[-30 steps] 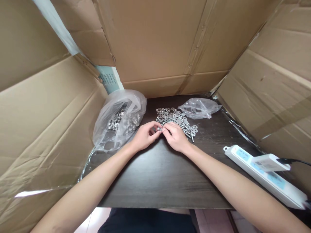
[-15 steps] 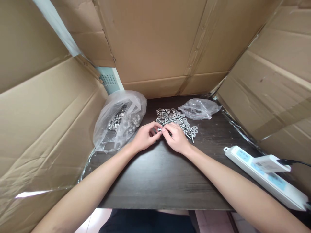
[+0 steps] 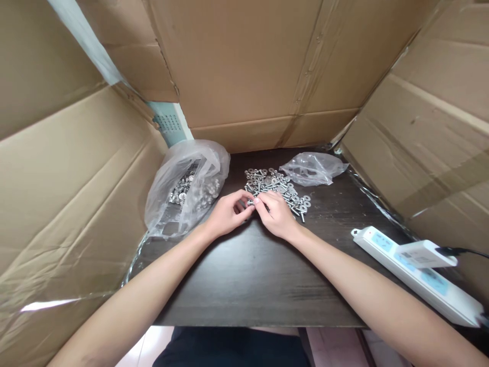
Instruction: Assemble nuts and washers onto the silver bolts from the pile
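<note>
Got a small metal piece (image 3: 250, 203), probably a bolt, sitting right between both hands. Left hand (image 3: 224, 215) has thumb and fingertips pinched on one end, right hand (image 3: 275, 213) is pinching the other, fingers mostly covering it so I can't tell what's threaded on. The pile of bolts and washers (image 3: 281, 189) is just past the hands, spilling out beyond the right one. Big plastic bag (image 3: 155, 206) of metal parts lies near the left hand, on its outer side.
</note>
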The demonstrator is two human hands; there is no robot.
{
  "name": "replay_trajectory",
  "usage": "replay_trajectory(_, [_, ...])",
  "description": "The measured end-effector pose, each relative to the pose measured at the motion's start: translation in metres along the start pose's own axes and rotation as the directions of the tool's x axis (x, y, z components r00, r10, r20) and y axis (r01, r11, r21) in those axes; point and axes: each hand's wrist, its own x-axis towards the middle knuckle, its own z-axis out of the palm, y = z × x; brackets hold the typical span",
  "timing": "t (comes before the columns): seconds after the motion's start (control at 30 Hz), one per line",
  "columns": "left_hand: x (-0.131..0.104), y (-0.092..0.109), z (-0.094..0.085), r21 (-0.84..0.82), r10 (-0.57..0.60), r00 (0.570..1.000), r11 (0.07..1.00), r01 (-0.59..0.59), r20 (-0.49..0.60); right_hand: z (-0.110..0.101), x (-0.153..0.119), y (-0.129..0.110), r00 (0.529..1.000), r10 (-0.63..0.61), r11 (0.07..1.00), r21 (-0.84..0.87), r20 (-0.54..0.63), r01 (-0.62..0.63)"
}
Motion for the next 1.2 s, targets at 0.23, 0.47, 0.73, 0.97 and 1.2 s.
replay_trajectory(0.23, [0.0002, -0.0005, 0.0, -0.002, 0.002, 1.0, 1.0, -0.002, 0.002, 0.0004, 0.0002, 0.0008, 1.0, -0.009, 1.0, 0.019, 0.0, 0.009])
replay_trajectory(0.47, [-0.0001, 0.0028, -0.0018, -0.016, 0.01, 1.0, 1.0, -0.01, 0.008, -0.0006, -0.0002, 0.0003, 1.0, 0.0, 0.999, 0.05, 0.009, -0.001])
replay_trajectory(0.73, [-0.0001, 0.0024, -0.0022, -0.005, 0.01, 1.0, 1.0, -0.01, 0.008, -0.0021, -0.0002, -0.0006, 1.0, 0.008, 0.998, 0.063, 0.025, -0.01])
replay_trajectory(0.97, [-0.0001, 0.0027, -0.0021, -0.019, -0.016, 1.0, 1.0, 0.016, 0.014, -0.0008, -0.0008, -0.0014, 1.0, 0.007, 0.999, 0.051, 0.014, -0.008])
replay_trajectory(1.2, [0.0002, 0.0019, -0.0014, -0.025, -0.027, 1.0, 0.999, 0.027, 0.012, -0.0002, -0.0005, -0.0007, 1.0, 0.002, 0.999, 0.041, 0.023, -0.003])
